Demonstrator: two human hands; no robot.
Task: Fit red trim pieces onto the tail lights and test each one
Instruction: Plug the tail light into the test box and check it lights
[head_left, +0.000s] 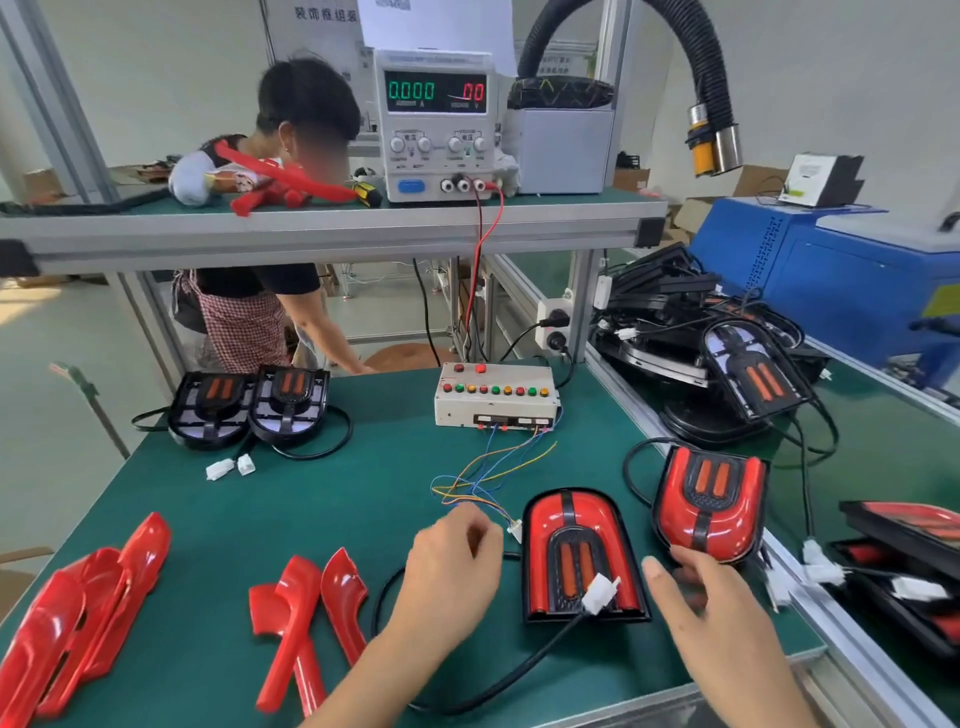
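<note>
Two tail lights with red trim fitted lie on the green mat: one (582, 551) in front of me with its white plug (600, 592) resting on it, the other (709, 501) to its right. My left hand (452, 561) hovers with curled fingers beside the coloured test wires and their white connector (514, 531); what it holds, if anything, is hidden. My right hand (696, 587) has its thumb spread and its fingertips at the near rim of the right tail light. Loose red trim pieces (311, 608) lie at the front left. Two untrimmed black tail lights (249, 405) sit at the far left.
A test box with coloured buttons (496, 397) stands mid-table, wired to a power supply (436, 124) on the upper shelf. More tail lights are piled at the right (727, 364) and in a tray (909, 566). Another person works behind the bench (260, 312).
</note>
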